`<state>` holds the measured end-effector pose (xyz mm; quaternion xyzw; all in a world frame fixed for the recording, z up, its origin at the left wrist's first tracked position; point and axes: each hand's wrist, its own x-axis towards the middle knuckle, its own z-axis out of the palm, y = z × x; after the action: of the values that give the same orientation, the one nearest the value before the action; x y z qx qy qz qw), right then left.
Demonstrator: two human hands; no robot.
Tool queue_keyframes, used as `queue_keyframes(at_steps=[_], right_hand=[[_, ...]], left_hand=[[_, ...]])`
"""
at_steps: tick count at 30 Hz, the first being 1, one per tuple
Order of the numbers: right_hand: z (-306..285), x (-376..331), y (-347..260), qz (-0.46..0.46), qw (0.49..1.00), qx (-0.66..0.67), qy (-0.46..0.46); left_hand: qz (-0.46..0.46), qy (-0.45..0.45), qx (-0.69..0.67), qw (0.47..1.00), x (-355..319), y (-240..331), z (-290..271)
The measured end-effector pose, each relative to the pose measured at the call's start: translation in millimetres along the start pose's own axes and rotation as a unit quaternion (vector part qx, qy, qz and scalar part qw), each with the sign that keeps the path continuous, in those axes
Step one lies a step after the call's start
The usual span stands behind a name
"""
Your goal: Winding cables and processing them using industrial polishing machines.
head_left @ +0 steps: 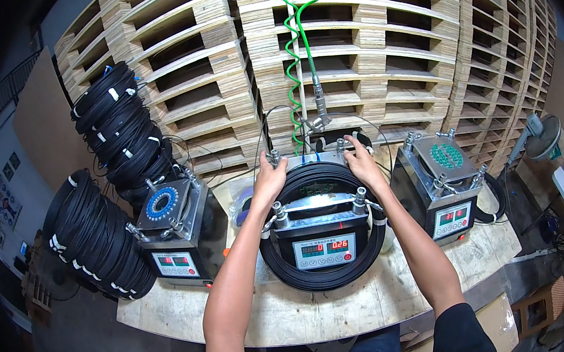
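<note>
Black cable coil (326, 274) (ringing the grey machine (323, 243)) under both hands.

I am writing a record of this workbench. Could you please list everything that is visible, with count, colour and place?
Machines: three, metal boxes with red displays, in a row on the bench; the middle one between the hands.
Cable coil: one, black, looped around the middle machine.
Coil stacks: two, black with white ties, left of the bench.
Air hose: one, green spiral, hanging above the middle machine.
Bench: one, pale wood top, bearing the machines.
Pallets: many, pale wood, stacked behind the bench.
Left hand: on the coil's back left, at the middle machine.
Right hand: on the coil's back right.
</note>
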<state>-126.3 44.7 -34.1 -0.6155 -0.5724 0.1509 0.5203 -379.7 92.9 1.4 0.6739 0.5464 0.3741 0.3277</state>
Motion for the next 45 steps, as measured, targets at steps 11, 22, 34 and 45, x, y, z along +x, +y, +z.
queue_keyframes(at_steps=[11, 22, 34, 45], right_hand=[[0.8, -3.6, -7.7, 0.031, 0.999, -0.036, 0.013], [-2.2, -4.3, -10.7, 0.02, 1.0, -0.007, 0.003], [-3.1, -4.5, -9.5, 0.045, 0.999, -0.028, 0.006], [3.3, -2.3, -8.5, 0.042, 0.999, 0.013, -0.006]], left_hand=[[0.029, -0.009, -0.037, 0.999, 2.4, -4.5, 0.0], [0.004, -0.013, -0.014, 1.0, -0.2, 1.0, -1.8], [0.019, -0.025, -0.037, 0.999, 4.4, -3.3, 0.8], [0.001, -0.02, -0.016, 1.0, 2.4, -6.1, -4.5]])
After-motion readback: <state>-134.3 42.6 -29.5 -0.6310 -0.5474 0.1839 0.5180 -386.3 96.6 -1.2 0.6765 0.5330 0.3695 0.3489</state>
